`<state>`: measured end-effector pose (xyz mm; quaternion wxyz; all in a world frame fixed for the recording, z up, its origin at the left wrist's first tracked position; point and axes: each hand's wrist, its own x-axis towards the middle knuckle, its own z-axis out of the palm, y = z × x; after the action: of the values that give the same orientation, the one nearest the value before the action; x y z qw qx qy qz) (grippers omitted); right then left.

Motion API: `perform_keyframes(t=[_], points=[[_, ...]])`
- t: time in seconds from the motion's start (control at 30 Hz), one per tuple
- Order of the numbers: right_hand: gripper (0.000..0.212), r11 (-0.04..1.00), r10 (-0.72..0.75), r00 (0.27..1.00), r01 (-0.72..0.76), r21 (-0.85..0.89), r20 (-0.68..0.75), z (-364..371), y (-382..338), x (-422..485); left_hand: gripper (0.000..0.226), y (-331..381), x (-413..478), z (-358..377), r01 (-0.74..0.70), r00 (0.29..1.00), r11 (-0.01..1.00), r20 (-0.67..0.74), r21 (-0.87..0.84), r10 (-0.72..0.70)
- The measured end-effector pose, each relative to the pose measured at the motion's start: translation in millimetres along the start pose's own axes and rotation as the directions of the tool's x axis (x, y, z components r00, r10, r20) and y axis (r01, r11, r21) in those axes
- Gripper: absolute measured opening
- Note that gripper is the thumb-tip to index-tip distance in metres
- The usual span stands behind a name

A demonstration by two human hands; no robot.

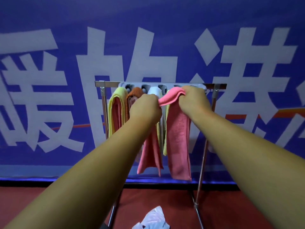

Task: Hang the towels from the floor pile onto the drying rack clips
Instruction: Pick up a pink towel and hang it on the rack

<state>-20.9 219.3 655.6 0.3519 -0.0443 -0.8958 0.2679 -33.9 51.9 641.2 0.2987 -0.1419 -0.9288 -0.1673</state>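
A metal drying rack (pixel 212 86) stands before me with a grey clip bar (pixel 153 85) along its top rail. A yellow towel (pixel 113 111), an orange-brown towel (pixel 135 92) and a white towel (pixel 154 91) hang from the clips. Both hands grip the top edge of a pink towel (pixel 179 138), stretched between them just below the bar. My left hand (pixel 145 108) pinches its left end; my right hand (pixel 192 98) holds its right end up at the clip bar. The towel's two halves hang down below each hand. A yellow-green towel edge (pixel 166 118) shows behind it.
A crumpled white plastic bag (pixel 153 219) lies on the red floor (pixel 49 204) between the rack's legs. A large blue banner (pixel 66 30) with white characters fills the wall right behind the rack.
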Motion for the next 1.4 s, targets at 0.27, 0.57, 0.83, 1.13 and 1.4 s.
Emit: perform_keyframes(t=[0.27, 0.57, 0.83, 1.13, 1.4], points=[[0.023, 0.988, 0.018, 0.999, -0.022, -0.155, -0.029, -14.2, 10.3, 38.7, 0.022, 27.8, 48.4, -14.9, 0.138, 0.990, 0.980, 0.036, -0.141, -0.134], [0.018, 0.938, 0.007, 1.000, -0.006, -0.345, 0.002, -0.1, 16.5, 77.5, 0.024, 30.8, 100.7, -12.4, 0.183, 0.977, 0.981, 0.122, -0.071, -0.174], [0.012, 0.889, -0.031, 0.999, 0.038, -0.457, 0.022, 25.0, 30.9, 99.5, 0.022, 34.7, 111.4, 23.0, 0.178, 0.978, 0.983, 0.117, -0.044, -0.172], [0.014, 0.888, -0.071, 0.997, 0.054, -0.457, -0.019, 29.2, 44.6, 112.1, 0.019, 42.2, 121.7, 50.0, 0.170, 0.940, 0.983, 0.286, 0.074, -0.184], [0.023, 0.778, -0.210, 0.960, 0.279, -0.563, 0.186, 46.8, 58.5, 89.9, 0.028, 25.8, 125.4, 68.4, 0.319, 0.660, 0.914, 0.633, 0.251, -0.404]])
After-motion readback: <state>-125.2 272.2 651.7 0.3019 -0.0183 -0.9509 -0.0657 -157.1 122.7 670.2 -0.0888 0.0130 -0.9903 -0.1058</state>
